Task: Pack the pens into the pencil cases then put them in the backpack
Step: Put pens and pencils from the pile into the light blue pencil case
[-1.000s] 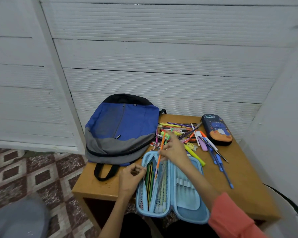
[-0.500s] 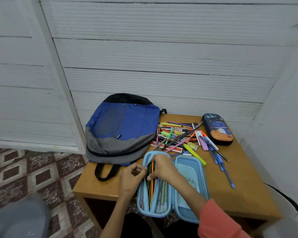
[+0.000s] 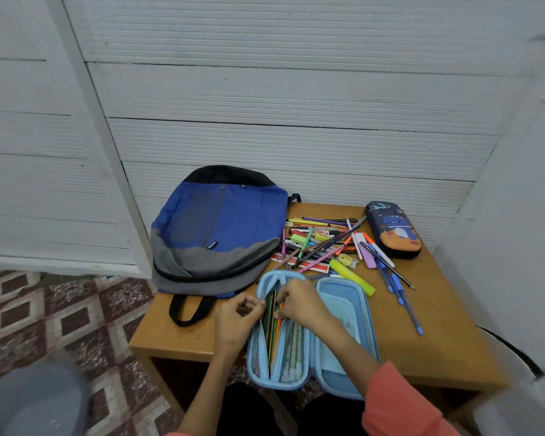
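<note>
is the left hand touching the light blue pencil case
Touching. The head view shows the left hand pinching the mesh edge on the left side of the light blue pencil case, with no gap between fingers and mesh.

Location type: a room in a home, used as a study corner.

Identifying features:
- The floor is laid with patterned maroon-and-white tiles of a household kind.
- The walls are plain white ribbed panels.
- A small wooden counter stands against the walls on its far and right sides.
- The counter carries school supplies: a blue-and-grey backpack, a loose pile of pens, a dark printed pencil case and an open light blue pencil case.
</note>
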`<state>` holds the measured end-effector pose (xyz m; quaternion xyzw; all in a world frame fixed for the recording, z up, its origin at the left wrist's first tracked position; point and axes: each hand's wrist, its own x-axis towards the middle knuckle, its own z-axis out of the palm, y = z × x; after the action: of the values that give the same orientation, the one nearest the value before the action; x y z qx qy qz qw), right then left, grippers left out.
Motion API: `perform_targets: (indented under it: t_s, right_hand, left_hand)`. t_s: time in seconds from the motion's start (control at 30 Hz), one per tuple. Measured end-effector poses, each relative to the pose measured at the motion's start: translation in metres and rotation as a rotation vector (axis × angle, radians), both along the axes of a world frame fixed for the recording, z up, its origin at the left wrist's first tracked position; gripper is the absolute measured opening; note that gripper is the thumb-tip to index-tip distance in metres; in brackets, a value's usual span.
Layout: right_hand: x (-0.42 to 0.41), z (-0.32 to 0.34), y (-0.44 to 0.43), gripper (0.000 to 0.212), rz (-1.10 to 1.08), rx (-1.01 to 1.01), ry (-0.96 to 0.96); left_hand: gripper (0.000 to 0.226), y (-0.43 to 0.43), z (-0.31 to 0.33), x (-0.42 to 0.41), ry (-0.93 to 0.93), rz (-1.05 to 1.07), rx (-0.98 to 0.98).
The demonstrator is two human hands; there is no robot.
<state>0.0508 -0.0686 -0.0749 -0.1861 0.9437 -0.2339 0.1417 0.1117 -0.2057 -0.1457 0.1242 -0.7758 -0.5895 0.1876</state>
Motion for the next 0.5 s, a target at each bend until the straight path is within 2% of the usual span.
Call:
perform_targets:
  t_s: [0.1,0.17,0.33,0.4,0.5]
  right_hand:
    - [0.000,0.001,0.003,0.029,0.014,-0.051,-0.023]
    - [-0.002,0.001,0.007,0.023,-0.012,-0.154,-0.024]
    - [-0.026,-0.007,0.036,0.008,-0.314,-0.443,0.132]
    - [-0.043,-0.006,0.056,0.006,-0.420,-0.460,0.259]
    - [-0.068,-0.006,0.091,0.015,-0.561,-0.368,0.356]
  left_hand:
    - [0.015,0.001,0.002,0.000,0.002,0.002,-0.003]
    - [0.014,0.001,0.002,0.001,-0.002,0.000,-0.007]
    - [0.015,0.002,0.004,0.002,-0.001,-0.001,-0.002]
    - [0.015,0.002,0.004,0.002,0.000,-0.004,0.000]
    - [0.015,0.001,0.003,0.002,-0.014,0.001,-0.002]
